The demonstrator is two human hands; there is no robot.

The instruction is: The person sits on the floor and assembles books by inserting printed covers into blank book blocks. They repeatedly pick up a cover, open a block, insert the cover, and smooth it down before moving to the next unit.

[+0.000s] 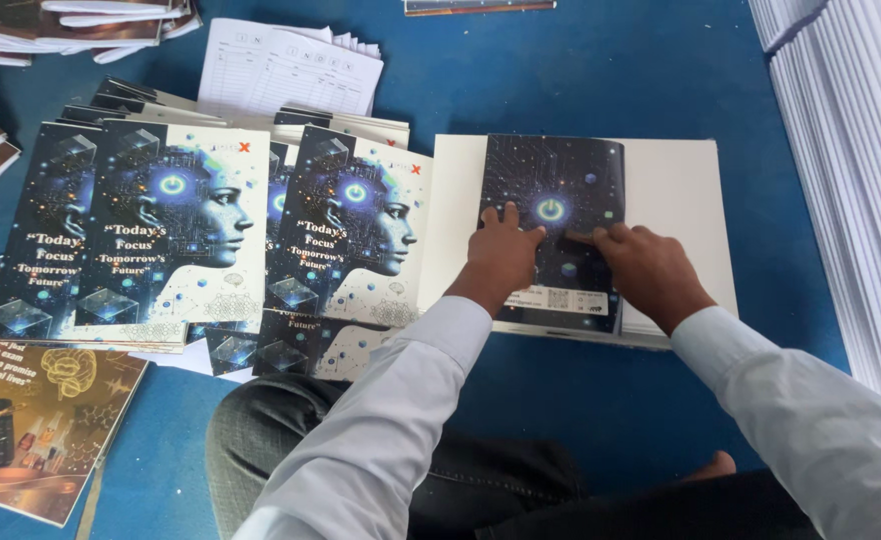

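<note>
**Both hands flat on a dark cover over a pale board**

The person sits on a blue floor mat (601,70) with both arms stretched forward. The left hand (502,255) and the right hand (647,265) lie palm-down, fingers spread and unclenched, on a dark glossy printed cover sheet with a glowing circuit pattern (553,180). Neither hand grips anything; they press and hold the sheet flat. The left fingertips sit just left of the bright ring in the pattern, and the right index finger points in toward it from the other side.

The dark cover rests on top of a wider cream-white rectangular card board (681,190), whose bare margins show to the left and right of it. The two lie straight ahead of the knees, near the middle of the view.

To do this step well, I judge that the hands should keep even downward pressure, with the cover's edges parallel to the board's edges, and smooth outward from the centre so the sheet does not skew or buckle.

To the left lies a fanned spread of matching notebook covers showing a blue digital face profile on white (186,215), overlapping one another. Behind them sits a white ruled index sheet (286,70). A tall stack of white paper blocks (851,150) lines the right edge, well apart from the hands. Brown printed covers with a brain drawing (51,420) lie at the lower left.
</note>
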